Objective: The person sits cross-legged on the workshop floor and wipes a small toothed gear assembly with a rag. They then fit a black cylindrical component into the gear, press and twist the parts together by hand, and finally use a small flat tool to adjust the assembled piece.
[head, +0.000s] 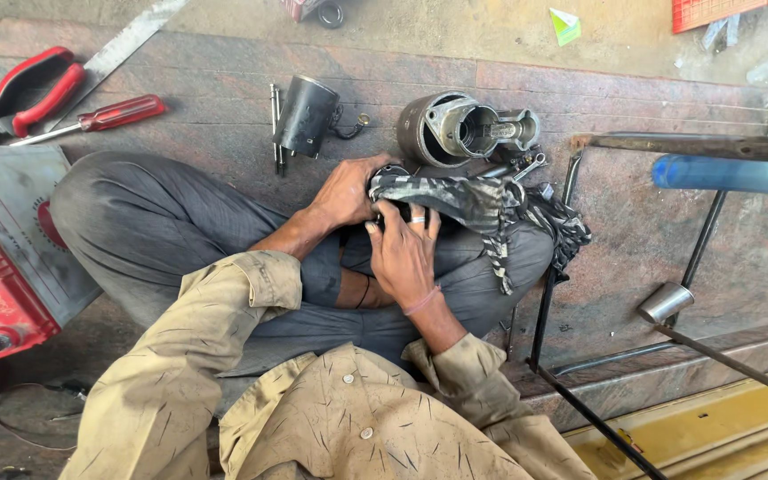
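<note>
Item, nearest: right hand point(404, 252), ring on one finger, pressed flat over a dark round part point(390, 174) resting on the crossed legs, fingers bunching a striped rag point(473, 203) against it. Item: left hand point(344, 191), closed around the same part from its far side, steadying it. Judged step: wiping the part clean; it goes best with the left grip firm while the rag turns around the rim, loose cloth kept clear of edges. Item, just beyond on the stone floor point(224, 98): open metal housing point(455, 129), black cylinder point(306, 114), small spanner point(531, 164). Item, far left: red-handled screwdriver point(122, 113), red-handled pliers point(24, 89).
</note>
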